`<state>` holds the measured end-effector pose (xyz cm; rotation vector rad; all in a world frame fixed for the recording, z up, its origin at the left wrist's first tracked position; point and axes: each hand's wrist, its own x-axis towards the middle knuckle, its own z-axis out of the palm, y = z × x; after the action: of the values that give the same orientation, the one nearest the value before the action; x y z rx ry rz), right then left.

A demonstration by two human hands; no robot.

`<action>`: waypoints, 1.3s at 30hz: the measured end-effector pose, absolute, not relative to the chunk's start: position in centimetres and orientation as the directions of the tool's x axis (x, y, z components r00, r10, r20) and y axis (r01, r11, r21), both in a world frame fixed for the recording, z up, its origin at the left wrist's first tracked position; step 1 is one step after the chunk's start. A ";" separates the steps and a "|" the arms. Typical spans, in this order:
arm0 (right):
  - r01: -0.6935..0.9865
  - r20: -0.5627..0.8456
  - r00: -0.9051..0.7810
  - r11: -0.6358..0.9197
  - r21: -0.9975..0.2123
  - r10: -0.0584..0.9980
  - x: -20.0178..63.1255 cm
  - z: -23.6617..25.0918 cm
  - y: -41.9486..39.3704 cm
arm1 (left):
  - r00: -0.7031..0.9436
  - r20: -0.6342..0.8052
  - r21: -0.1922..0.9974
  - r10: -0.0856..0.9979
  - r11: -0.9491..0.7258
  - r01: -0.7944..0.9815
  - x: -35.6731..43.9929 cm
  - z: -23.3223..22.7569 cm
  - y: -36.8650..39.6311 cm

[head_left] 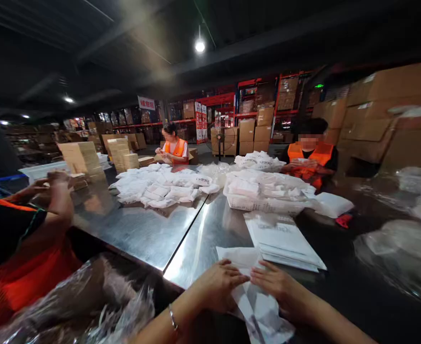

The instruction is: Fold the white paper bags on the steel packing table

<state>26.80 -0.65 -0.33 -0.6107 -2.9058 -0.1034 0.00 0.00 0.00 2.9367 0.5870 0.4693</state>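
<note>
Both my hands are on a white paper-like bag [258, 306] at the table's front edge, its top part spread flat and its lower part creased and hanging toward me. My left hand [223, 283], with a bracelet at the wrist, has its fingers closed on the bag's left side. From the right, my right hand [277, 284] pinches the same bag, fingertips close to the left ones. What the bag contains, if anything, is hidden. Just beyond lies a stack of flat white printed bags [285, 241].
White packets lie heaped [160, 186] mid-table; more fill a white basket [264, 203]. Co-workers in orange vests sit across [310, 153], farther back [176, 149] and at left [27, 229]. Small cartons [83, 160] stand stacked. Clear plastic [99, 301] is bunched at lower left.
</note>
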 end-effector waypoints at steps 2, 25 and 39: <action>0.370 0.236 -0.908 0.927 0.061 0.346 27.8 -1.5 -0.5 | 0.880 0.294 0.085 0.373 -0.927 0.364 -0.7 -0.7 -0.3; 0.540 0.045 -0.207 0.153 -0.827 0.977 27.6 -2.1 -5.1 | -0.013 0.277 0.865 0.961 -0.244 0.438 0.5 -5.3 -6.3; 0.627 0.054 0.038 0.018 -0.779 0.998 25.1 -1.5 -4.6 | -0.141 0.126 0.766 0.982 -0.006 0.643 2.1 -3.4 -4.9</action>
<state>25.10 -4.55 -1.52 -1.6786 -1.6579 0.7390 2.15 -4.93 -3.38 1.6765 1.8221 0.9856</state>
